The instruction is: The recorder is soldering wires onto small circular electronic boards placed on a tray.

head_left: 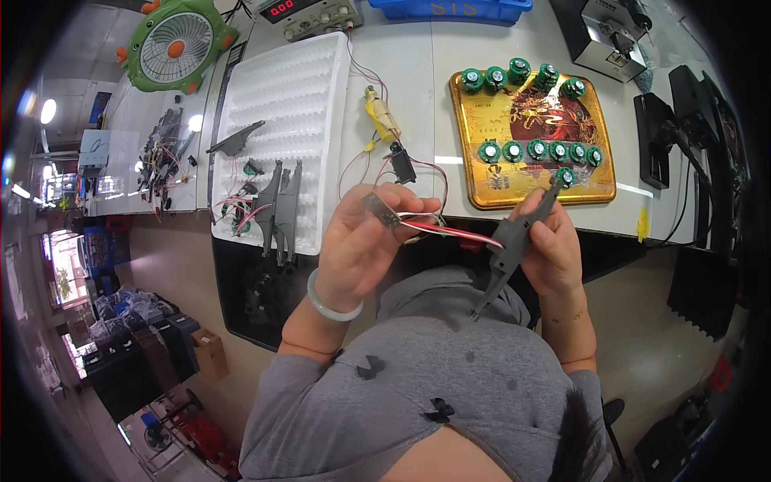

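Observation:
A small dark circuit board point(381, 210) is pinched in my left hand point(360, 245), near the table's front edge. Red and white wires point(450, 231) run from it to a long grey plastic part point(511, 247) with tapered ends. My right hand point(556, 249) grips that part from its right side, holding it at a slant over my lap. Just beyond my left fingers lies a black connector block point(402, 164) on thin leads. A yellow-wrapped piece point(381, 114) with wires lies farther back.
At left, a white ribbed foam tray point(277, 88) bears several grey parts point(281, 205) and wired boards. A gold tin lid point(514, 189) at right carries several green-and-silver round components point(519, 69). Behind stand a power supply point(309, 18), blue bin point(450, 10) and green fan point(173, 48).

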The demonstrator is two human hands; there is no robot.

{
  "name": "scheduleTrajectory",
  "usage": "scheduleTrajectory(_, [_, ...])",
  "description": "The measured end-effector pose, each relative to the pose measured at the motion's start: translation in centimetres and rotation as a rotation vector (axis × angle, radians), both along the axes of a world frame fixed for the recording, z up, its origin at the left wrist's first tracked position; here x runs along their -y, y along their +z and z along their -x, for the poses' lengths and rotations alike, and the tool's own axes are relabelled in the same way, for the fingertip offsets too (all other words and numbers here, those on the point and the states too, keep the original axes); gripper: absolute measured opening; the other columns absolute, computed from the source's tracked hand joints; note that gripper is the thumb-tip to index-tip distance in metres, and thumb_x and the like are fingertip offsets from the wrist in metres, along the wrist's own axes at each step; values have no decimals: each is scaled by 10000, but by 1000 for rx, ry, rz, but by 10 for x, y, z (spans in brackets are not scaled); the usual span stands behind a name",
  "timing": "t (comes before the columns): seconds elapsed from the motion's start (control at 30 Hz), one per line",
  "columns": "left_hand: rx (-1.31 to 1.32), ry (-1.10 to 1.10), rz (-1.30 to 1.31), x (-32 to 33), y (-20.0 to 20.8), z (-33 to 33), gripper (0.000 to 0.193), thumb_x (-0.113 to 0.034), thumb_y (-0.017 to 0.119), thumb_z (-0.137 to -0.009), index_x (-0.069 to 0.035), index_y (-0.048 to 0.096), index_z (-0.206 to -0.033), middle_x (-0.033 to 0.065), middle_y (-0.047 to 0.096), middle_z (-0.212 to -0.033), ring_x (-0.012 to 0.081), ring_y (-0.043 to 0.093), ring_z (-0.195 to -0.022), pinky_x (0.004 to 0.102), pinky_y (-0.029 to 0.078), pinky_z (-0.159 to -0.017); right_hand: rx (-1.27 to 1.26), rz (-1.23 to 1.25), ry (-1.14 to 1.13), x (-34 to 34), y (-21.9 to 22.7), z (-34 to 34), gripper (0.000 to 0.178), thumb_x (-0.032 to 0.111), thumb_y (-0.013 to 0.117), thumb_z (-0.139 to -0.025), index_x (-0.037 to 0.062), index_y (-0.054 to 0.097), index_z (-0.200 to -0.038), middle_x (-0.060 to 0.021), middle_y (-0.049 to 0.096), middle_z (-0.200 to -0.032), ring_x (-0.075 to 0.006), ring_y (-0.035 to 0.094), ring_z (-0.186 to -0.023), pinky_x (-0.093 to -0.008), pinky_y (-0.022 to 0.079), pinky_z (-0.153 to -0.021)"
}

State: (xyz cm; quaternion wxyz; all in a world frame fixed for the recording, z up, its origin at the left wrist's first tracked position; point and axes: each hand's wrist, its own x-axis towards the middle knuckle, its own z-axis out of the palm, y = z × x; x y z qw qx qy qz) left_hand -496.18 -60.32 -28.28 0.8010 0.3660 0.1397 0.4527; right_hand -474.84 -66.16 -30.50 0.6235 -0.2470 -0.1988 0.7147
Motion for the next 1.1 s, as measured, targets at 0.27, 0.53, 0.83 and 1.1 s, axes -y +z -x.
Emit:
scheduleTrajectory(0.27, [245,-53,263,-10,-1,-5,171,-212,325,-906,-75,382,-992,101,491,-909,350,510,-986,463,417,-864,960,-804,231,-3,23,7,290,-64,556,-622,53,604,-883,-112,576,-922,-219,557,-823,-287,442,-710])
scheduleTrajectory(0.53, [308,-139,576,-8,2,-20,202,-244,271,-922,-102,384,-1010,55,496,-887,290,547,-947,457,411,-887,815,-349,-101,-1,7,28,403,21,693,-629,22,462,-959,-105,535,-916,-157,562,-851,-244,470,-679])
scheduleTrajectory(0.83, [373,-121,567,-2,-11,-27,205,-243,269,-924,-105,397,-1005,55,503,-930,273,474,-1056,429,343,-958,491,-100,28,6,-11,30,302,3,668,-685,30,471,-913,-37,549,-827,-89,566,-782,-215,472,-652])
scheduleTrajectory(1.1, [356,-92,525,2,-13,-26,200,-215,262,-924,-92,402,-994,68,506,-953,284,453,-1084,428,336,-958,343,-14,40,6,-3,17,250,-36,627,-710,18,464,-893,-20,537,-825,-64,533,-759,-196,440,-681])
